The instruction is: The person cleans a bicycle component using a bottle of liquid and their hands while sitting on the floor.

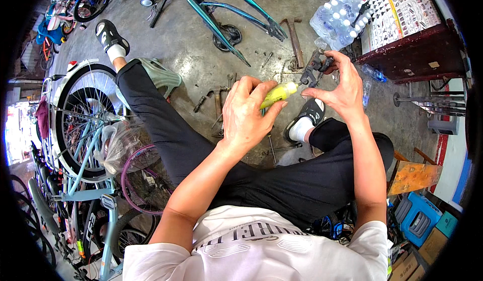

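My left hand [245, 112] is closed round a small yellow squeeze bottle [278, 95]. The bottle's pale tip points right, toward a dark, greasy metal bicycle part [314, 67] with several arms. That part is pinched at its upper end by the fingers of my right hand [344, 87], while the thumb stretches out below it. Bottle tip and metal part appear very close; whether they touch I cannot tell. Both hands are raised in front of me above the concrete floor.
A hammer [295, 42] and scattered tools lie on the floor beyond my hands. A teal bicycle frame [206, 17] is at the far side. Bottled water [338, 19] stands at far right, beside a dark red cabinet [407, 54]. A light-blue bicycle [85, 152] occupies the left.
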Motion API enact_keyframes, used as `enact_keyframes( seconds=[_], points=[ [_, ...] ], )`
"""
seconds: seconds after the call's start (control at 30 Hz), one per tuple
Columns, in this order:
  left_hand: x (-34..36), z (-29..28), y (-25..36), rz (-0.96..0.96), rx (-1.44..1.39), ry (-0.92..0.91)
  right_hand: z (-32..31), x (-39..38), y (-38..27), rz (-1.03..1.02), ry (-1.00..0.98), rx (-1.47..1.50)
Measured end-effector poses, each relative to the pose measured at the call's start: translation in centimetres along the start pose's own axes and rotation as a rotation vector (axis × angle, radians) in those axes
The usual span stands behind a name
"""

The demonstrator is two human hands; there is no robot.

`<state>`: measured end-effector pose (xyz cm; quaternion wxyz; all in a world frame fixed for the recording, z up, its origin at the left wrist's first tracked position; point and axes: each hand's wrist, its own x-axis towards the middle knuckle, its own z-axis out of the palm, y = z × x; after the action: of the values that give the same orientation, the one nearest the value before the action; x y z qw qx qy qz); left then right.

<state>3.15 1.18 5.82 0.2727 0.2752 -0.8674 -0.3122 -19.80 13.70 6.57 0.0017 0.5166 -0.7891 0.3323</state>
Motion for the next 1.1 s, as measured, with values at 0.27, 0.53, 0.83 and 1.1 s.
enact_keyframes(
  seconds=[0.27,0.53,0.83,1.1],
  points=[
    [0.48,-0.09,0.52,0.008,0.002,0.009,-0.05,0.15,-0.05,-0.026,-0.012,-0.059],
    [0.74,0.24,0.61,0.009,0.009,-0.011,-0.24,0.31,-0.16,-0.088,0.007,-0.068],
    [0.57,0.1,0.27,0.037,0.055,-0.007,-0.34,0.26,0.15,-0.107,0.017,-0.107],
    [0.74,0.12,0.87,0.068,0.099,-0.022,-0.48,0.2,-0.06,-0.143,0.012,-0.122]
  ],
)
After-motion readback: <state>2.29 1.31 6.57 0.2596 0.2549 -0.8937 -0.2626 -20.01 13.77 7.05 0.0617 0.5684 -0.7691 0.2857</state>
